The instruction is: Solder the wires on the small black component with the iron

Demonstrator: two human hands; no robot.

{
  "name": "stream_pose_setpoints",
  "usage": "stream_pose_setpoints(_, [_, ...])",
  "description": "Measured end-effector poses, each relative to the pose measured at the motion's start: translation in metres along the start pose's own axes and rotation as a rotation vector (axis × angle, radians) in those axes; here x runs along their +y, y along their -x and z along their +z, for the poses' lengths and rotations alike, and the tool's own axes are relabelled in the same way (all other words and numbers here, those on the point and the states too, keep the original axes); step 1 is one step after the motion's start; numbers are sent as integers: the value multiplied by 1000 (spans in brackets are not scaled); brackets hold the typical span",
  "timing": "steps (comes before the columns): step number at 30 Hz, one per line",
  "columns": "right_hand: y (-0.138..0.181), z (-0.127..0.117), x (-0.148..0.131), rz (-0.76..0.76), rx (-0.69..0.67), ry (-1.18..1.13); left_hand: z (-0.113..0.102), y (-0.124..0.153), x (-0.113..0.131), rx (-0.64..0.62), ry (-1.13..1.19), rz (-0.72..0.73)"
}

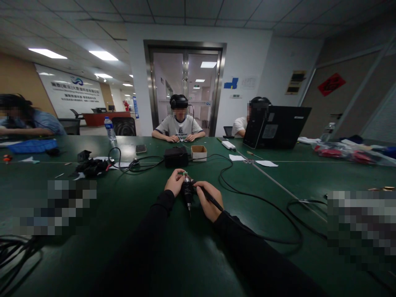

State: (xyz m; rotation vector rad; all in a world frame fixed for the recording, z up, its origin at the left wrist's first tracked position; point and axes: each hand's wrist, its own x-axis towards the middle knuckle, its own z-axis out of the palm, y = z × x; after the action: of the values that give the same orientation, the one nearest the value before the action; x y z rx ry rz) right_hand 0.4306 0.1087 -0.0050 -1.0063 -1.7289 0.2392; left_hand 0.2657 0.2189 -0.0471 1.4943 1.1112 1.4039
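Observation:
In the head view a black and silver cylindrical tool (188,192) lies on the green table in front of me, its thin tip pointing toward me. A small green piece (185,173) shows at its far end. My left hand (175,182) is closed there, thumb and fingers at the green piece and the silver part. On the other side, my right hand (210,200) grips a slim black pen-like tool with a cable, which looks like a soldering iron (213,201). Its front end points at the upper part of the cylindrical tool; whether they touch I cannot tell.
Beyond my hands stand a black box (175,157) and a small open cardboard box (199,152). A black cable (262,198) loops across the right side. Dark parts (93,166) and a phone (141,149) lie left. Several people sit around the table (130,255).

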Motion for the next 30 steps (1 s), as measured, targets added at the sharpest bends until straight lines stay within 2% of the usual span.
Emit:
stream_pose_setpoints(12, [0, 0, -2, -11, 8, -6, 2, 2, 6, 12, 13, 1])
stream_pose_setpoints(20, [0, -1, -2, -9, -22, -8, 1, 1, 3, 17, 5, 6])
stream_pose_setpoints(30, [-1, -1, -4, 6, 19, 3, -1, -1, -3, 11, -11, -4])
